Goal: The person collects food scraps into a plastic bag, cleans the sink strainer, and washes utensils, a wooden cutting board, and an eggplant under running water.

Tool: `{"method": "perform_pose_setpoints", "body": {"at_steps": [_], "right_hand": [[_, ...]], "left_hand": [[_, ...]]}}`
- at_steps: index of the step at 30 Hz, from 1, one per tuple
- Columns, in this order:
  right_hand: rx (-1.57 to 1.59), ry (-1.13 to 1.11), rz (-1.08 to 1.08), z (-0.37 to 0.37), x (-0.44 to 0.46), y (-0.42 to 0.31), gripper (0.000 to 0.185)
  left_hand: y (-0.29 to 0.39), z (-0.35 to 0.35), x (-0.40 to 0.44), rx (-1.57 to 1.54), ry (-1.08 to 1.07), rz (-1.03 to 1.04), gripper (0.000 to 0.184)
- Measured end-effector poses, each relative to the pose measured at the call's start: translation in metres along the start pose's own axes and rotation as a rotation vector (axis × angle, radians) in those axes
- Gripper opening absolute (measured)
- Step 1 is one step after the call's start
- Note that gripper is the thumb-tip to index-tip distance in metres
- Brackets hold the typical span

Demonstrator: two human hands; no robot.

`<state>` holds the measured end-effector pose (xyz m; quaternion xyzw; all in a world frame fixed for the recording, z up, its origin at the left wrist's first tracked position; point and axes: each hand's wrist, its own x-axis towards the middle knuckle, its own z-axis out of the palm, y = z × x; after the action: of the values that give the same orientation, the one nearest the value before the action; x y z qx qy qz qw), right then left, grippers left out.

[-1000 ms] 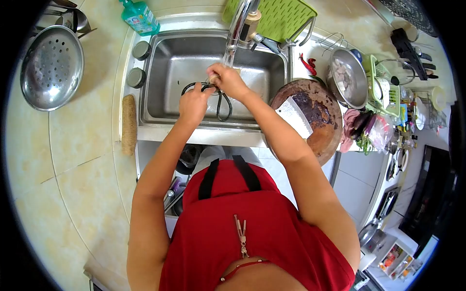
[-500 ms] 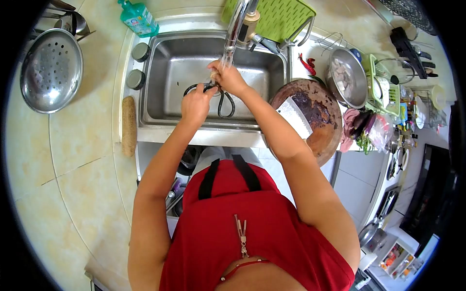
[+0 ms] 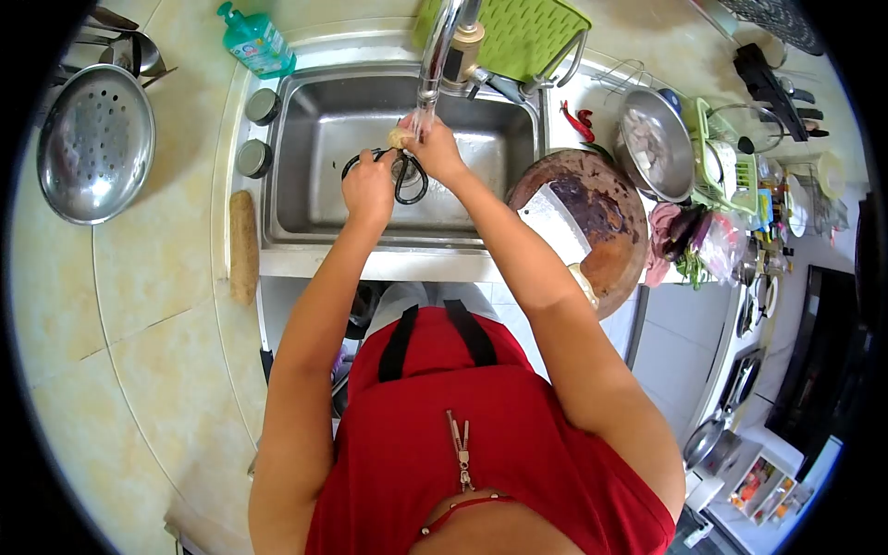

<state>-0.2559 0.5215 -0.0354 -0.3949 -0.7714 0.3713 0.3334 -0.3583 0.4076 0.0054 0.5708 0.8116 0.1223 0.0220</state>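
Item 1: left hand [image 3: 370, 190], mine, over the middle of the steel sink [image 3: 310, 180]; fingers curled narrow around the scissors [image 3: 425, 190], black loops showing, blades hidden from me

Item 2: right hand [image 3: 437, 153], mine, just beyond and to the right of the left hand; fingers closed on a small pale piece [image 3: 399, 138], held above the sink beneath the tap [image 3: 435, 55], water falling over the fingers

Item 3: round chopping board [image 3: 615, 259], right of the sink, a broad blade [image 3: 555, 225] lying flat on its left part

Item 4: steel bowl [image 3: 681, 176], beyond the board to the right, pale pieces inside; two red chillies [image 3: 575, 123] left of it

Item 5: two dark-lidded jars [image 3: 253, 158] along the sink's left side; green pump bottle [image 3: 259, 46] at the far left corner

Item 6: long brown root [image 3: 243, 245], near left of the sink; perforated steel strainer [image 3: 97, 143], far left
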Motion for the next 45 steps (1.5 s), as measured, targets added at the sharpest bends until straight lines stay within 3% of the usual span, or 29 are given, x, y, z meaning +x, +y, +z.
{"method": "perform_pose_setpoints", "body": {"at_steps": [2,6,11,14,16,21,26,27,30,43,45], "right_hand": [[-0.175,0.079,-0.049,0.000,0.001,0.015,0.026],[0.566,0.053,0.315,-0.011,0.006,0.009,0.023],[0.473,0.176,0.167,-0.011,0.015,0.007,0.019],[0.902,0.346,0.385,-0.035,0.031,0.004,0.019],[1.010,0.348,0.517,-0.062,0.037,-0.005,0.018],[1.179,0.214,0.521,-0.073,0.030,-0.009,0.021],[0.721,-0.050,0.327,-0.025,-0.003,-0.018,0.016],[0.358,-0.001,0.127,-0.011,-0.008,-0.006,0.012],[-0.070,0.051,0.001,-0.012,-0.031,-0.030,0.009],[-0.257,-0.090,-0.311,-0.040,-0.053,-0.030,0.011],[-0.114,0.075,-0.141,-0.048,-0.049,-0.038,0.010]], "left_hand": [[-0.007,0.008,0.007,0.019,0.015,-0.039,0.038],[-0.008,0.008,0.013,0.025,0.014,-0.065,0.039],[0.010,0.012,0.022,-0.016,-0.020,0.082,0.040],[0.006,0.015,0.013,-0.042,-0.006,0.171,0.040],[-0.014,0.029,0.001,-0.075,-0.006,0.208,0.040],[-0.042,0.049,-0.004,-0.001,-0.075,0.013,0.042],[-0.006,0.034,0.026,-0.065,-0.018,-0.101,0.034],[-0.002,0.039,0.035,-0.043,-0.008,-0.119,0.036],[0.005,0.035,0.048,-0.100,0.042,-0.146,0.034],[0.002,0.065,0.064,-0.235,-0.014,-0.319,0.033],[-0.009,0.089,0.070,-0.427,-0.037,-0.417,0.033]]}}
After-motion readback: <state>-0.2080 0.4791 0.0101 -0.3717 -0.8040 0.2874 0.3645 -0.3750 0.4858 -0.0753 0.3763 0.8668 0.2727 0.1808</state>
